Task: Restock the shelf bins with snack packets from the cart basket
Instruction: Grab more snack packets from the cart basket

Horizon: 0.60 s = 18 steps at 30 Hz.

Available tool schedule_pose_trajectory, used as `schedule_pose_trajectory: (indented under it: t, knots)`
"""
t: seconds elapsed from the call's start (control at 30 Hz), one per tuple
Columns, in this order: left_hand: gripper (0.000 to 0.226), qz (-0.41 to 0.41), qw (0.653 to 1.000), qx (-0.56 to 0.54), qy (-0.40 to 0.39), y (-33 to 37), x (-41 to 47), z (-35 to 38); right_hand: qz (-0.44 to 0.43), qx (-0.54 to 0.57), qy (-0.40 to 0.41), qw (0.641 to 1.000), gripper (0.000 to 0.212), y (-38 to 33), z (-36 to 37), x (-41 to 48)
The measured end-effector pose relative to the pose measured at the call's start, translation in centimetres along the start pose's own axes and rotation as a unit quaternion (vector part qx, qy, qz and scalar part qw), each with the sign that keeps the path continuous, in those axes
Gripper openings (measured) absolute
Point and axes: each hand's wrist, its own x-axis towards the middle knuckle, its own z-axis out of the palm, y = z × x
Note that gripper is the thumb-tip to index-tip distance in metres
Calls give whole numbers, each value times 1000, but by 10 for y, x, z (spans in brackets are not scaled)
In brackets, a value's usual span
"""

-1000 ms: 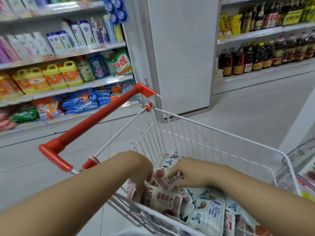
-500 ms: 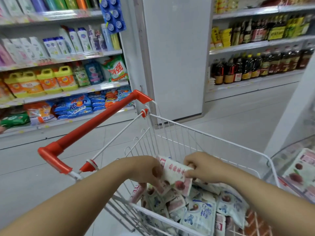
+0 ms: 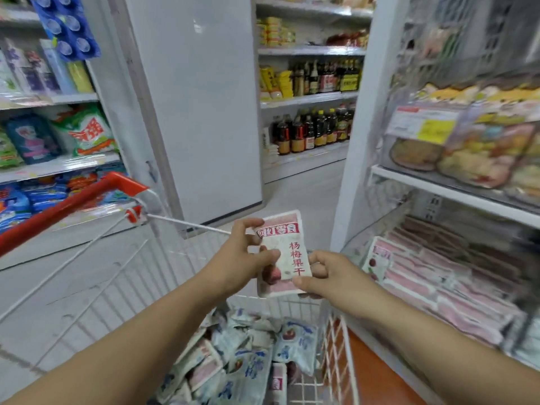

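Snack packet (image 3: 282, 252): one, held in the air above the far right part of the cart basket (image 3: 175, 267), just left of the lower shelf bin (image 3: 438, 276) and not touching it; long axis close to vertical, top leaning slightly left; red header band uppermost, printed face towards the camera, a column of red characters running down its right half.

Left hand (image 3: 236, 258): pinches the packet's left edge, thumb across the face at mid-height, fingers curled at the upper left corner.

Right hand (image 3: 327, 276): grips the lower right corner, thumb on the front, remaining fingers curled behind; both hands closed on the same packet.

Basket contents: a loose heap of packets (image 3: 248, 361) at the near right, mostly white and blue with some pink, lying at mixed angles; they overlap and are blurred, so a count cannot be given.

Lower shelf bin: rows of pink packets on edge, blurred, number not readable; one packet (image 3: 377, 261) at the left end stands upright, facing the camera.

Upper bin (image 3: 455, 147): yellow-toned packs behind a clear front carrying one price label.

Cart handle (image 3: 67, 209): red, at left.

Far shelves: dark bottles (image 3: 315, 130) in two rows.
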Motion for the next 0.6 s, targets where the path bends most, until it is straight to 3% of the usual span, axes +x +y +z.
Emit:
schedule_pose_trajectory:
  t: [0.17, 0.23, 0.3, 0.37, 0.5, 0.6]
  knots:
    - [54, 115, 984, 96, -98, 15, 4, 38, -4, 32, 83, 996, 39, -9, -56, -6]
    - [54, 166, 969, 150, -106, 20, 8, 58, -34, -83, 81, 993, 34, -14, -75, -9]
    - [54, 229, 947, 207, -87, 25, 17, 76, -70, -229, 105, 965, 26, -16, -91, -11]
    - [51, 270, 934, 227, -61, 32, 25, 90, -106, -293, 159, 937, 28, -14, -108, -14]
    - [33, 278, 932, 232, -10, 30, 43, 104, -113, -342, 245, 900, 27, -1, -140, -13]
    - [16, 265, 915, 302, -36, 14, 52, 114, -77, -381, 229, 893, 26, 21, -155, -2]
